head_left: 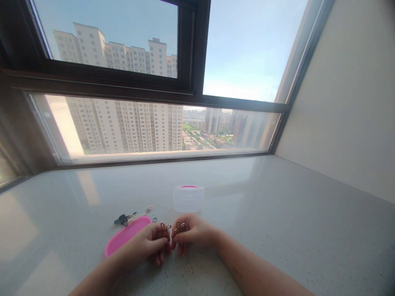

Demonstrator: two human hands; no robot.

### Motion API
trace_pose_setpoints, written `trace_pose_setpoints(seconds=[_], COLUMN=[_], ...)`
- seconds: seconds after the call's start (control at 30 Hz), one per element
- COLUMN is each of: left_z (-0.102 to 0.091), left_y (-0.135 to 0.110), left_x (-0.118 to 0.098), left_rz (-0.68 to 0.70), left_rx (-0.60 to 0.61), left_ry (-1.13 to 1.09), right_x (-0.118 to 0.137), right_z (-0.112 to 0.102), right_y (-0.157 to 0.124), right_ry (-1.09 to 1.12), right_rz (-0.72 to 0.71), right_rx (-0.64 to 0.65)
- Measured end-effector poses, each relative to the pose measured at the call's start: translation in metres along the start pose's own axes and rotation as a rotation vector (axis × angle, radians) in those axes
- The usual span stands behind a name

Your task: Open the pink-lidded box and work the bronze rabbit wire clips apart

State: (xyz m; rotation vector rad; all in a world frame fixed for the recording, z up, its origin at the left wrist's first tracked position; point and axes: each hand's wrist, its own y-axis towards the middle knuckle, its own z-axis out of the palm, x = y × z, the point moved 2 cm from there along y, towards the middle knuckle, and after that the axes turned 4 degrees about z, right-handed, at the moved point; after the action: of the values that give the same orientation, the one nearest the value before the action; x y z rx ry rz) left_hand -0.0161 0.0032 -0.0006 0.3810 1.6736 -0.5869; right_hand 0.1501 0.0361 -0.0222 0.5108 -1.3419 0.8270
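Observation:
My left hand (154, 242) pinches a small bronze-coloured piece of looped metal wire (165, 229), shaped somewhat like a bow. Close beside it, my right hand (194, 230) is closed on a similar looped metal piece (179, 227). The fingertips of both hands nearly meet, low over the pale countertop. From here I cannot tell exactly what kind of thing the looped pieces are. Partly behind my left hand and wrist lies a pink oval lid or shallow tray (128, 236).
Beyond my hands stands a translucent plastic box (189, 199) with a pink mark on top. Past the pink piece are a dark clip-like object (125, 218), a thin pale stick-like item (142, 214) and a small dark ring (154, 220). A window (166, 161) borders the pale countertop (277, 230).

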Motion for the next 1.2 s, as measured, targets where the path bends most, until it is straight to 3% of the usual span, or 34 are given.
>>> trace_pose_setpoints(seconds=[0.4, 1.2], left_z=[-0.0031, -0.0028], left_y=[0.0026, 0.0031], left_x=[0.0051, 0.0046], left_rz=[-0.002, 0.035], left_rx=[0.009, 0.027], left_ry=[-0.045, -0.035], right_x=[-0.0011, 0.0013], right_z=[-0.0005, 0.0011], right_y=[0.0008, -0.0003], right_ry=[-0.03, -0.043], right_rz=[-0.051, 0.01], right_rx=[0.047, 0.057])
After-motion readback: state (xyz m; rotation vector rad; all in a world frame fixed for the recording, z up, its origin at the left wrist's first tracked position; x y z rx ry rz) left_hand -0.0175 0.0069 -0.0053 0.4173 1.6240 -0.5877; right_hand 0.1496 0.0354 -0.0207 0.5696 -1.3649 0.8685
